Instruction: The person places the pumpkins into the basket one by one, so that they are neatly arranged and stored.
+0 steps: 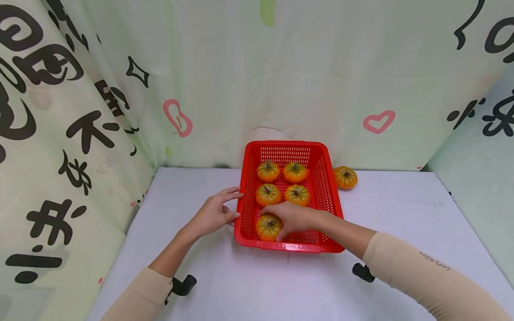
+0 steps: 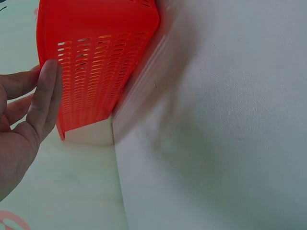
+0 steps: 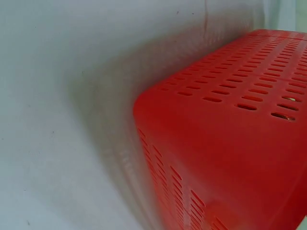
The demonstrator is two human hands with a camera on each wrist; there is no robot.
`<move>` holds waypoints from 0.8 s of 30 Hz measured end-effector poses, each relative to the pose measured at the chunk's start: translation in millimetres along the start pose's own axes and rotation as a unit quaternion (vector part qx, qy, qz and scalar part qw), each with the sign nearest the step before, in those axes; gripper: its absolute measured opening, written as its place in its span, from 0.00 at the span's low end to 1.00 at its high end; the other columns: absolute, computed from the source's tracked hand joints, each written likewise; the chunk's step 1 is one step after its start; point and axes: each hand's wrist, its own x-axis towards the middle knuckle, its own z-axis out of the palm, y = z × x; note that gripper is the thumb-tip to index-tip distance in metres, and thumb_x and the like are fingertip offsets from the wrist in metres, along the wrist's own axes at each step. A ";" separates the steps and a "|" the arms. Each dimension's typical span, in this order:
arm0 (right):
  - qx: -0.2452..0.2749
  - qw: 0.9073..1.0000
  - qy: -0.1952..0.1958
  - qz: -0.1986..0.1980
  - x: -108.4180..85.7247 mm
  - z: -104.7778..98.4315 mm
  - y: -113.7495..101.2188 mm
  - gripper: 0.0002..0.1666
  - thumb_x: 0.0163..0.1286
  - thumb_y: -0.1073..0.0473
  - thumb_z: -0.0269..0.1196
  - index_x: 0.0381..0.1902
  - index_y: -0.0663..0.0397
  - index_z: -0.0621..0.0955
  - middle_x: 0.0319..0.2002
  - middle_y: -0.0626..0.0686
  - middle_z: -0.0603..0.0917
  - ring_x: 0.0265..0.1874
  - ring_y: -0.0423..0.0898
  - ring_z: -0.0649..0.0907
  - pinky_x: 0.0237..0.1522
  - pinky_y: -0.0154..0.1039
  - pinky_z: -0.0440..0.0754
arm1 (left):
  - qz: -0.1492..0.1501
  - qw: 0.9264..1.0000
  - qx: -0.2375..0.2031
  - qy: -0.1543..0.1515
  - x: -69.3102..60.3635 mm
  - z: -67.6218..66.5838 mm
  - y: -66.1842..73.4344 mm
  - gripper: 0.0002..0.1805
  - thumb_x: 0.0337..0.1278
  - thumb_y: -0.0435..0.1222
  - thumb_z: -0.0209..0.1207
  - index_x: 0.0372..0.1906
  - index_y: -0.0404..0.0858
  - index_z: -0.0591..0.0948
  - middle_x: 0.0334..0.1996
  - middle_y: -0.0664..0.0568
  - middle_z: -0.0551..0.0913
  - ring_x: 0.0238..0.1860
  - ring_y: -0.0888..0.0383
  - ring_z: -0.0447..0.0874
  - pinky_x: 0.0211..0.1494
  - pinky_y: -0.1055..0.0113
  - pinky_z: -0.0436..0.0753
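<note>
A red plastic basket (image 1: 332,191) stands on the table and holds several small orange pumpkins, two in the back row (image 1: 267,171) and two in the middle row (image 1: 297,195). My right hand (image 1: 295,217) reaches over the basket's right wall and grips the front-left pumpkin (image 1: 268,228) between thumb and fingers, low inside. On the other side, my left hand (image 1: 217,213) touches the basket's left rim with fairly straight fingers (image 2: 44,93). The right wrist view shows the basket's outer corner (image 3: 206,139) but not the right hand.
One more pumpkin (image 1: 345,178) lies on the table just right of the basket, by the back edge. The white table (image 1: 192,267) meets a printed curtain (image 1: 217,89) behind. Curtains also hang at both sides.
</note>
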 end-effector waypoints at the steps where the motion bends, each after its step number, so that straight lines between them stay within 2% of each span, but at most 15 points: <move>1: -0.003 1.000 0.001 0.000 0.5 1.3 0.1 0.45 0.56 0.53 0.80 0.70 0.45 0.75 0.62 0.48 0.81 0.64 0.48 0.78 0.63 0.51 0.84 | -0.001 1.000 0.000 0.000 0.0 0.1 0.0 0.33 0.62 0.28 0.67 0.72 0.38 0.75 0.78 0.50 0.66 0.31 0.61 0.89 0.43 0.65 0.90; 12: -0.031 0.999 0.029 -0.015 5.9 12.4 2.1 0.46 0.55 0.52 0.80 0.70 0.50 0.74 0.64 0.50 0.81 0.65 0.49 0.78 0.66 0.52 0.81 | -0.003 1.000 0.003 0.002 -0.1 0.5 0.2 0.33 0.62 0.29 0.68 0.72 0.38 0.75 0.78 0.50 0.65 0.30 0.61 0.88 0.43 0.65 0.90; 24: -0.007 0.999 0.037 -0.003 6.2 17.5 7.5 0.48 0.55 0.52 0.80 0.72 0.49 0.72 0.66 0.51 0.79 0.66 0.50 0.77 0.65 0.53 0.82 | 0.009 1.000 0.006 -0.001 0.2 0.0 -1.8 0.32 0.62 0.29 0.68 0.72 0.37 0.75 0.78 0.50 0.66 0.30 0.61 0.88 0.43 0.66 0.90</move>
